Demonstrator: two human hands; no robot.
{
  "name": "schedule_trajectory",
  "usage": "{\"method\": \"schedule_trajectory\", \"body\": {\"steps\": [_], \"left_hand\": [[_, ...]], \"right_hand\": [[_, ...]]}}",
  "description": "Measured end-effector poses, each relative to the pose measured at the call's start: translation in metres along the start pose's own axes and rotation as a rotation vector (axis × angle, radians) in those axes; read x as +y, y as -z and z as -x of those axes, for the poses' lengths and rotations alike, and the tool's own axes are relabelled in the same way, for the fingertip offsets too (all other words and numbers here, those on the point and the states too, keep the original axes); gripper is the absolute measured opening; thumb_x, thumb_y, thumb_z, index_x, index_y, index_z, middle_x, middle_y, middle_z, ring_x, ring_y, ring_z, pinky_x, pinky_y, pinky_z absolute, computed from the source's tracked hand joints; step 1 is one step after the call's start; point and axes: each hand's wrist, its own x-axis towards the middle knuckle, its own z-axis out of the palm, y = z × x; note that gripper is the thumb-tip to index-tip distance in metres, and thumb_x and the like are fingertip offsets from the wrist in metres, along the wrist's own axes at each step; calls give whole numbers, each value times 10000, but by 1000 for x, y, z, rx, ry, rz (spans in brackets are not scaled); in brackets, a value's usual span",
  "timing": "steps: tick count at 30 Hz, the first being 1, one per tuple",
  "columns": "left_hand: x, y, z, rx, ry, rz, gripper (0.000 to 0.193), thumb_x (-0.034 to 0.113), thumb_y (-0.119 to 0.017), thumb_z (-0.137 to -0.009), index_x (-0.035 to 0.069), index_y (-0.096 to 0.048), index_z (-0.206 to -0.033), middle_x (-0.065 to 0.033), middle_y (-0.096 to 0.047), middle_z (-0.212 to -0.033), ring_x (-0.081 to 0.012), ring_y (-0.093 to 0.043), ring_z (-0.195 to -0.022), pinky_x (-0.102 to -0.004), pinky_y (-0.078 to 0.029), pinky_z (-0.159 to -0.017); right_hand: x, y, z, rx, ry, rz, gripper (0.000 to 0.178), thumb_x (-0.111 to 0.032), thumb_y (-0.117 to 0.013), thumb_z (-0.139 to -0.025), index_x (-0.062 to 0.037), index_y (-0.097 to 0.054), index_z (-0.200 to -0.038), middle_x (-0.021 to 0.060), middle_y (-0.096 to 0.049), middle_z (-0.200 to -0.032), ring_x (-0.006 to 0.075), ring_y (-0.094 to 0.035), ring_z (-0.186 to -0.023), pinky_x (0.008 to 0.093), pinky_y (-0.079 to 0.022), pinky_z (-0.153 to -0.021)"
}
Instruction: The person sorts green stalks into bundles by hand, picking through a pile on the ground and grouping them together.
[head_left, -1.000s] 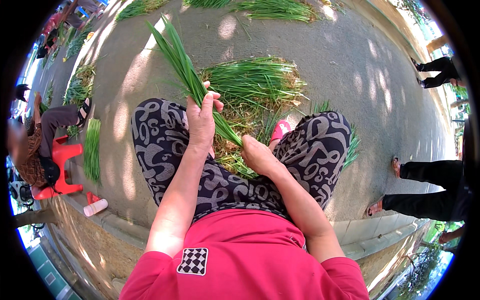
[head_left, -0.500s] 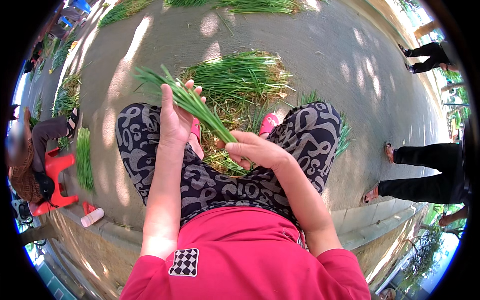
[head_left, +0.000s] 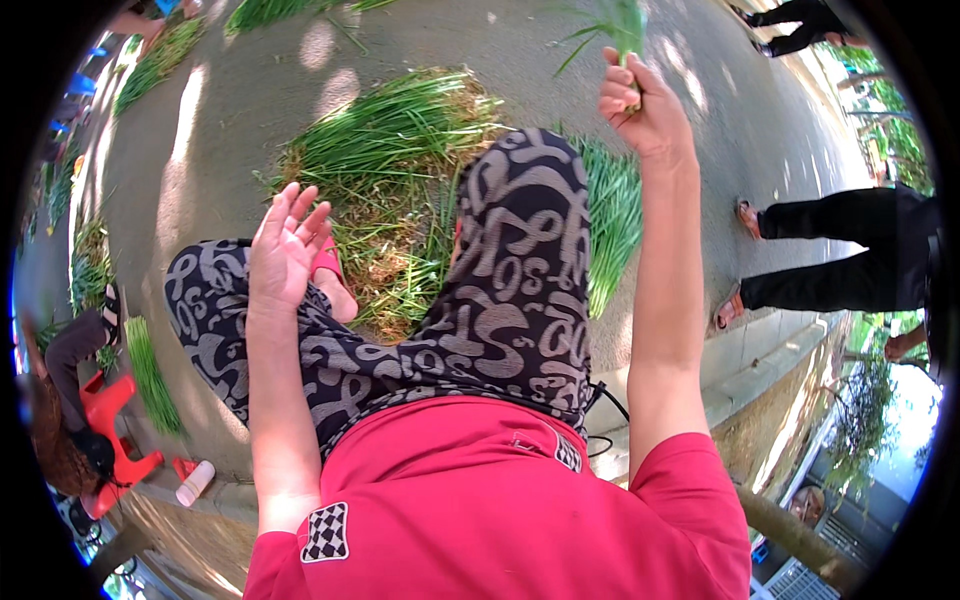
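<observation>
My right hand [head_left: 650, 115] is raised out past my right knee, its fingers wrapped round the lower end of a small bunch of chives [head_left: 626, 30]. The green leaves of that bunch point away from me and are a little blurred. Palm up over my left thigh, my left hand [head_left: 280, 250] is empty, with its fingers apart. Between my feet and beyond them lies a loose heap of chives [head_left: 385, 125], with yellowed trimmings [head_left: 385, 275] on its near side. A neater row of chives [head_left: 612, 225] rests on the ground beside my right leg.
On the left are a red plastic stool [head_left: 108, 415] with a seated person, a chive bundle [head_left: 150, 375] and a white bottle [head_left: 196, 483]. A standing person's black-trousered legs [head_left: 830, 245] are at the right. More chives [head_left: 265, 12] lie at the far edge.
The right hand has carried the chives from in front of my lap out to the far right. My left hand, earlier behind the leaves, is now away from them. The view has turned.
</observation>
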Motion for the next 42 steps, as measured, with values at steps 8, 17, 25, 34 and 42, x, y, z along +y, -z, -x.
{"method": "schedule_trajectory", "body": {"steps": [8,17,25,34,42], "left_hand": [[-13,7,1,24,45,-127,411,264,-578,-943,59,-490,-1289,-79,-595,-1145,-175,-591,-958,-323,-501,-852],[-21,5,-1,23,92,-198,393,261,-569,-952,60,-498,-1282,-63,-607,-1108,-159,-599,-956,-316,-504,-845],[-23,8,-1,27,106,-227,370,256,-548,-963,60,-508,-1275,-66,-609,-1112,-155,-603,-947,-308,-507,-827],[-23,8,2,51,106,-243,370,252,-542,-966,57,-505,-1278,-70,-609,-1107,-153,-598,-940,-305,-507,-825],[-24,2,3,30,104,-266,372,247,-544,-965,53,-502,-1280,-67,-607,-1103,-153,-595,-945,-297,-506,-820]], "right_hand": [[7,175,20,728,57,673,197,-207,-529,-922,-28,-518,-840,47,-502,-595,148,-482,-426,296,-390,-376],[158,323,120,897,-467,967,251,-242,-529,-906,-24,-523,-781,73,-501,-555,181,-505,-416,356,-437,-366],[217,336,139,949,-252,978,204,-202,-540,-909,-2,-505,-890,89,-524,-645,188,-511,-460,337,-437,-366],[237,328,136,946,-301,728,178,-190,-550,-918,-52,-469,-840,55,-496,-625,159,-474,-442,324,-372,-343],[188,274,118,809,-128,220,164,-226,-581,-924,-121,-459,-888,7,-511,-717,114,-490,-549,302,-439,-467]]}}
